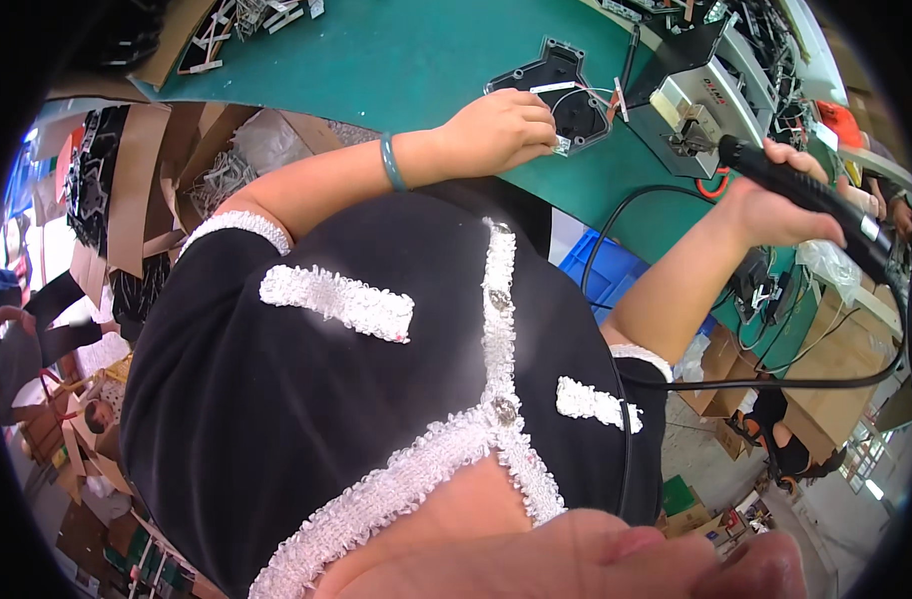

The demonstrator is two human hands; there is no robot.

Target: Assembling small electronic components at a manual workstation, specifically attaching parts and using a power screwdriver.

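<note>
My right hand is wrapped round a black corded electric screwdriver. Its front end points at the metal pick-up part on the front of a box-shaped screw feeder. At the near left edge of a black plastic housing rests my left hand, a bracelet on its wrist. The left fingers are curled, and a small pale piece shows at their tips; what they grip is mostly hidden. A thin white wire and a white strip lie across the housing.
The green table carries loose metal strips at the far left. The screwdriver's black cable loops past my right arm. A blue bin stands below the table edge. Cardboard boxes with parts are on the left.
</note>
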